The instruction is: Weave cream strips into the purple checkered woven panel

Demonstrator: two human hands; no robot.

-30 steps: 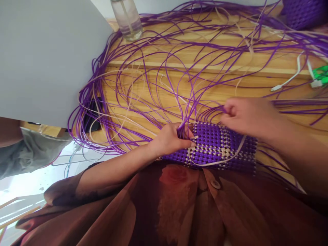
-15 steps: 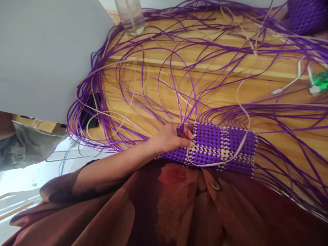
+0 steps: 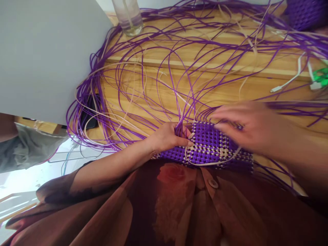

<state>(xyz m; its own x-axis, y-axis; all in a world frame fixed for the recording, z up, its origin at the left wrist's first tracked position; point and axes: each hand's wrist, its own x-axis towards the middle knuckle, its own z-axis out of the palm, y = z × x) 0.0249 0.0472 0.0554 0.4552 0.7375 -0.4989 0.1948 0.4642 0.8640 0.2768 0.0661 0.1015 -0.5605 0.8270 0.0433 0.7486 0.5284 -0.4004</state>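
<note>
A purple and cream woven panel lies at the table's near edge, against the clothing. My left hand is closed on the panel's left part, with thumb and fingers pinching the weave and purple strands rising between the fingers. Over the right part of the panel hovers my right hand, blurred by motion, so its grip cannot be made out. From near my left thumb a cream strip loops across the panel and passes behind my right hand. Loose purple strands spread out from the panel's far edge.
Long purple and cream strands lie across the wooden table. A glass with liquid stands at the back left, beside a grey panel. At the right are a white cable, a green object and a purple woven piece.
My right hand has come in from the right and now covers the right part of the panel. My left hand keeps its hold in about the same place.
</note>
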